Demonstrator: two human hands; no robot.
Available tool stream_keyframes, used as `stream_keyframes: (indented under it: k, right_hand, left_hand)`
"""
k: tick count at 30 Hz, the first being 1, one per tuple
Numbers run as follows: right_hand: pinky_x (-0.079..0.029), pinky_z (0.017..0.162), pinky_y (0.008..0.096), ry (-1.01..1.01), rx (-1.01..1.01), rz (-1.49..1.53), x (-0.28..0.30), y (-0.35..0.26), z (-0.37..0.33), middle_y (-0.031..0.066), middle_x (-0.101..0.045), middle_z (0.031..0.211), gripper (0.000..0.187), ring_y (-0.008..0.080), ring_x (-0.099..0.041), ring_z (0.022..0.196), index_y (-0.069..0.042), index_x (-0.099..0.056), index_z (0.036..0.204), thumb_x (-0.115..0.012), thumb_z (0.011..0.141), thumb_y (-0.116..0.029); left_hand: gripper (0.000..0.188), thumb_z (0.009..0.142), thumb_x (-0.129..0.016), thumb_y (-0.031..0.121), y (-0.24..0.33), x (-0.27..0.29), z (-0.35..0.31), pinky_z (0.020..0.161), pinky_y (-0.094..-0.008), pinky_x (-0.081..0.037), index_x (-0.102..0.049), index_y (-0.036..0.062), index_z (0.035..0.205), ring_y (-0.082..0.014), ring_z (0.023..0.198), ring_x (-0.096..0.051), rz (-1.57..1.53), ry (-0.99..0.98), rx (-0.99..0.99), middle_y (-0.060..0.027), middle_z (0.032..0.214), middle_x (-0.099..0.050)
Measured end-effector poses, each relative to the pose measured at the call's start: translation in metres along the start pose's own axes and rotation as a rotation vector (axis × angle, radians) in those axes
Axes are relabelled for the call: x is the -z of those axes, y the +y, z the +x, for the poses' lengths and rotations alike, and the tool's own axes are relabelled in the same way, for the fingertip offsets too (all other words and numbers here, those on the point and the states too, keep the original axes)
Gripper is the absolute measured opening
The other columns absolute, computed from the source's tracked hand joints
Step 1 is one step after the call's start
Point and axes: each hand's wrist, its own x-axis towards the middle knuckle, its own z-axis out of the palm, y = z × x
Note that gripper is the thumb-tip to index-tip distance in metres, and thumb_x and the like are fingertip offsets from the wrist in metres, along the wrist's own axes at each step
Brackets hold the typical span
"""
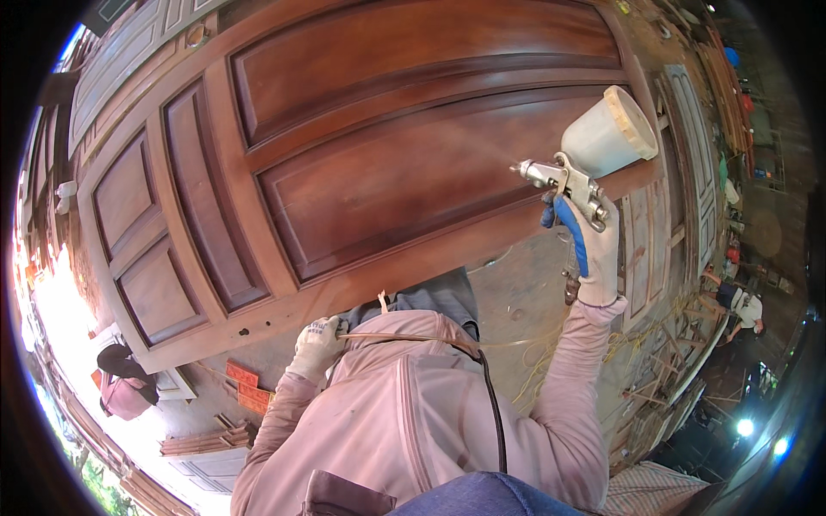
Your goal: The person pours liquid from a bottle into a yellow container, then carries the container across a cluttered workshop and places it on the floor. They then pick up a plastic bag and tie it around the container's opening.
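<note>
A metal spray gun (561,182) with a white paint cup (602,142) on it is gripped by my right hand (594,245), in a white glove with blue on the fingers. Its nozzle points left across a reddish-brown panelled wooden door (387,185), and a faint mist hangs before the nozzle. The gun is held apart from the door's surface. Low at the door's near edge, my left hand (317,344) in a white glove is closed around a thin brownish hose (404,336), which runs across my waist to the right.
More panelled doors stand at the far left (116,64) and right (688,155). Yellowish hoses (538,370) trail over the floor by scattered wood. One person (127,383) is at the lower left and another (742,308) at the right. Red blocks (249,387) lie left of me.
</note>
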Motion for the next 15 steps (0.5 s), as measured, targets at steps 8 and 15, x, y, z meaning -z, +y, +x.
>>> stream_keyframes:
  k: [8, 15]
  right_hand:
    - [-0.049, 0.056, 0.0230, 0.135, 0.088, -0.054, 0.142, 0.042, 0.107, 0.0055, -0.071, 0.081, 0.019, 0.0101, -0.065, 0.064, 0.000, -0.066, 0.110, -0.066, 0.094, -0.009]
    - [-0.049, 0.053, 0.0229, 0.229, 0.115, -0.113, 0.268, 0.060, 0.185, 0.0039, -0.070, 0.078, 0.022, 0.0104, -0.066, 0.063, -0.001, -0.067, 0.109, -0.069, 0.093, -0.015]
  left_hand:
    - [0.025, 0.088, -0.061, 0.031, 0.118, -0.033, 0.048, 0.079, -0.0489, -0.051, -0.063, 0.0067, 0.095, -0.0377, 0.091, -0.065, -0.127, 0.092, -0.010, -0.0186, 0.095, -0.068]
    - [0.058, 0.074, -0.076, 0.044, 0.220, -0.060, 0.092, 0.088, -0.0462, -0.051, -0.060, 0.0095, 0.118, -0.0352, 0.104, -0.064, -0.006, -0.132, 0.149, -0.0182, 0.108, -0.067]
